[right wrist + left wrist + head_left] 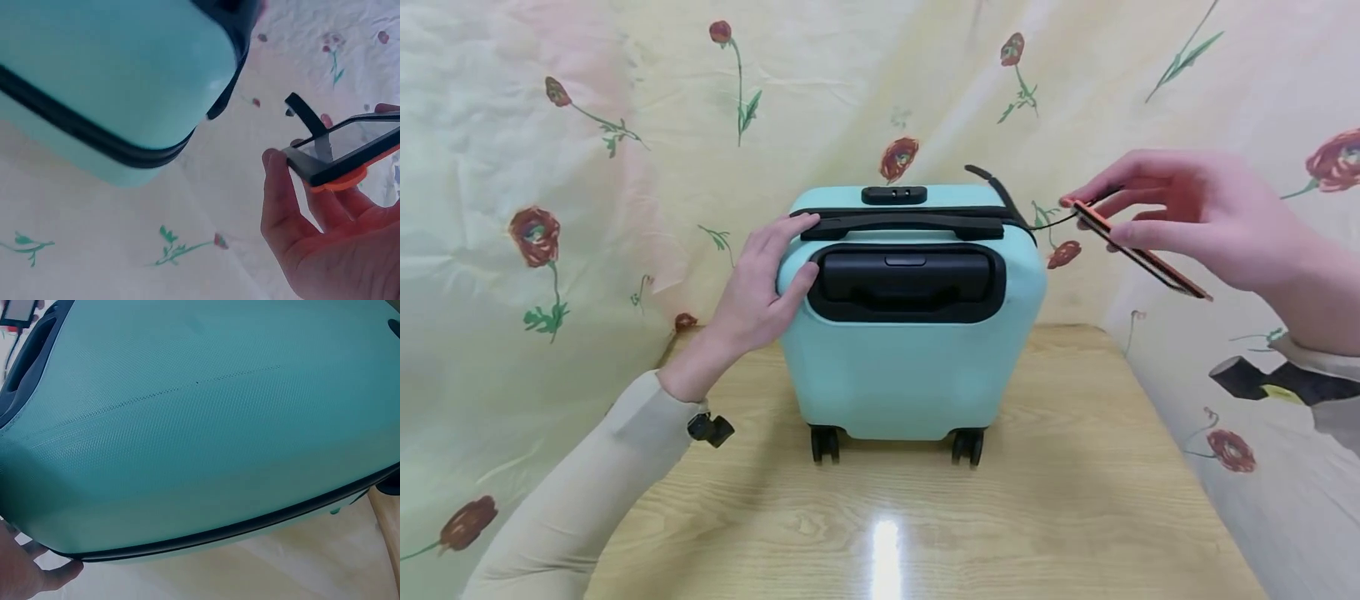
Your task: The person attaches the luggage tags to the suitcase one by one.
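A mint-green suitcase [902,375] stands upright on its wheels, with a black top handle [910,222] and a black recessed panel [910,283]. My left hand [763,279] rests on its upper left corner, fingers draped over the edge near the handle. Off to the right of the case, my right hand [1195,217] pinches an orange-edged luggage tag [1150,258] between thumb and fingers. A thin black cord [1055,222] runs from the tag to the case's top right. In the right wrist view the tag [350,155] shows a black frame and clear window.
A black strap end [992,185] sticks up at the case's upper right. On the top sits a black combination lock [894,195]. Wood-grain tabletop [820,525] lies beneath, and flower-printed cloth [820,83] hangs behind and at both sides.
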Available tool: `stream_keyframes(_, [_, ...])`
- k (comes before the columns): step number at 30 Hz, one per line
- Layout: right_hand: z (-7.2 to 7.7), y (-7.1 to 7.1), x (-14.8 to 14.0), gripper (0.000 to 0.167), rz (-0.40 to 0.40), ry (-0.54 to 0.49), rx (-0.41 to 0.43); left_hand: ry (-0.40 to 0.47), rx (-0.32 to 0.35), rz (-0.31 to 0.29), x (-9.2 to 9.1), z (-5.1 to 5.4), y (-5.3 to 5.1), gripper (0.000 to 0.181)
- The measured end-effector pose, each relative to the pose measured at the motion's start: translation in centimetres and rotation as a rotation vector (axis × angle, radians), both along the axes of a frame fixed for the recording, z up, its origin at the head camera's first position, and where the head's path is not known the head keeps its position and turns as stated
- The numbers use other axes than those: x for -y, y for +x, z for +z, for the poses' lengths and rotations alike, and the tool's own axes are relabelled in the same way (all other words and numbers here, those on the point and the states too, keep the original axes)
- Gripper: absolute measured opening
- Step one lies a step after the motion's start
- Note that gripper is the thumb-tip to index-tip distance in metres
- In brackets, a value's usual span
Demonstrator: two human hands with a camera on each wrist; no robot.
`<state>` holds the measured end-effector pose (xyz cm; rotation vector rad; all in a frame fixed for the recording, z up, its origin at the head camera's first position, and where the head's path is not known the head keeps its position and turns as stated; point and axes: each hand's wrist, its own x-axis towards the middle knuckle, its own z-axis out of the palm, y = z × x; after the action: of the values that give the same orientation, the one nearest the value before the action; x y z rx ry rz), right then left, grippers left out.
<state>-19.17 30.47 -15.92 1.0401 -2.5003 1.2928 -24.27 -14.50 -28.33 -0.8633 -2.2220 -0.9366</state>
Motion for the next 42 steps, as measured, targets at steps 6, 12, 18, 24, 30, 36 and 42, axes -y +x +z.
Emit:
stream_keyframes(6, [1.3, -0.4, 1.6, 0.036, 0.121, 0.082, 0.100, -0.008, -0.002, -0.013, 0.0, 0.1, -0.1, 0.053])
stream_keyframes(12, [2.2, -0.7, 2.8, 0.035, 0.105, 0.256, 0.082, -0.019, 0.008, -0.013, 0.1, 0.2, -0.1, 0.055])
stream_keyframes(18, [2.5, -0.8, 4.1, 0.032, 0.041, 0.368, 0.037, -0.038, 0.018, -0.015, 0.2, 0.5, -0.1, 0.056])
stream_keyframes(24, [3.0, -0.6, 6.1, 0.023, -0.095, 0.437, 0.118, -0.083, 0.058, -0.011, 0.7, 1.2, -0.1, 0.054])
stream_keyframes(30, [3.4, -1.0, 7.7, 0.023, -0.147, 0.450, 0.186, -0.160, 0.093, 0.014, 1.1, 3.0, -0.5, 0.046])
stream_keyframes(36, [3.6, -1.2, 8.9, 0.024, -0.181, 0.444, 0.231, -0.232, 0.162, 0.002, 0.7, 6.6, -2.0, 0.033])
stream_keyframes(42, [3.9, -1.2, 10.1, 0.024, -0.206, 0.476, 0.225, -0.477, 0.213, -0.005, -0.4, 12.1, -4.2, 0.026])
